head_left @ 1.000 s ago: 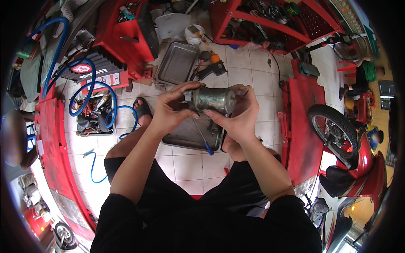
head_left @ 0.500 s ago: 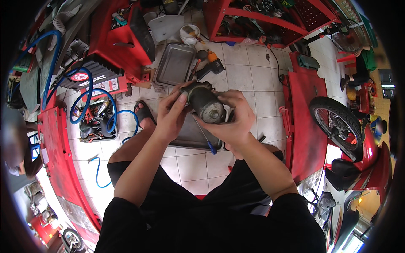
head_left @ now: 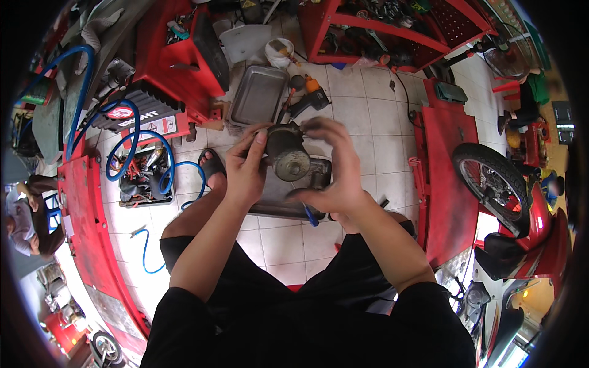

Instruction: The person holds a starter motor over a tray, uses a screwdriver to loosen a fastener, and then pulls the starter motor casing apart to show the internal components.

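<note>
A dark, worn cylindrical motor-like part [head_left: 287,152] with a rounded metal end is held up in front of me. My left hand [head_left: 247,161] grips its left side, thumb along the top edge. To its right, my right hand [head_left: 338,168] is spread, fingers and thumb apart, slightly smeared by motion and off the cylinder. Below them lies a shallow metal tray [head_left: 279,207], partly covered by my hands. A dark metal part [head_left: 320,173] shows between the cylinder and my right palm. A blue-handled screwdriver [head_left: 311,216] leans over the tray's near rim.
Beyond my hands are a second grey tray [head_left: 261,92], a pistol-shaped power tool [head_left: 311,101] and a white bucket [head_left: 277,58] with a brush. A coiled blue hose [head_left: 169,162] and a tool-filled tray [head_left: 144,195] lie left. Red lift platforms [head_left: 451,178] flank me.
My right hand has come off the cylinder and opened to its right. The cylinder stays in my left hand, shifted slightly left, baring the dark part behind it.
</note>
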`<state>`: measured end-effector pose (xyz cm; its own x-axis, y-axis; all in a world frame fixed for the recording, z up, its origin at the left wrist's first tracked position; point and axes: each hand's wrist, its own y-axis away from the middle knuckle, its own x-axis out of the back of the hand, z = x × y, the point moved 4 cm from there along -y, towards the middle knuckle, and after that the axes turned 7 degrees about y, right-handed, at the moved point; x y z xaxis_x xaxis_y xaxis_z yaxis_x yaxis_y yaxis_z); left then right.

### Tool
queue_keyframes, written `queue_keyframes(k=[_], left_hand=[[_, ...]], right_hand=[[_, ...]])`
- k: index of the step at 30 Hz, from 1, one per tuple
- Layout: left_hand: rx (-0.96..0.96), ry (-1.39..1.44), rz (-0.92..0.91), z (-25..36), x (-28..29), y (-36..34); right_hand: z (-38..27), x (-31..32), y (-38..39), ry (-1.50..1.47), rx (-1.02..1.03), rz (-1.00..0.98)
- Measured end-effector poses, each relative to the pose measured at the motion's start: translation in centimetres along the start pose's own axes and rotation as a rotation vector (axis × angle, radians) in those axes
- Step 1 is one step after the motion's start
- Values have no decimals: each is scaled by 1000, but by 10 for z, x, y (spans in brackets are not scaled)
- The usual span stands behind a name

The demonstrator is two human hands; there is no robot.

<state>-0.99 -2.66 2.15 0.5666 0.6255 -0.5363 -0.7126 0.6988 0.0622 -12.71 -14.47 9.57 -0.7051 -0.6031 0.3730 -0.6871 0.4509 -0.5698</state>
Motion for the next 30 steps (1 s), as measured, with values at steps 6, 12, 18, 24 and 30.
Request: queue_keyframes(k=[6,12,18,24,30], left_hand=[[-19,45,-116,18,-3,-5],[76,109,-209,14,-3,-3],[31,281,-439,13,-17,5],[122,326,-493,13,-19,8],[146,374,-521,19,-24,9]], right_hand=[[35,-12,15,-382,-602,-216],[32,-15,23,-424,-548,-138],[0,9,7,137,109,18],[-16,24,8,413,441,17],[-32,28,5,466,640,4]])
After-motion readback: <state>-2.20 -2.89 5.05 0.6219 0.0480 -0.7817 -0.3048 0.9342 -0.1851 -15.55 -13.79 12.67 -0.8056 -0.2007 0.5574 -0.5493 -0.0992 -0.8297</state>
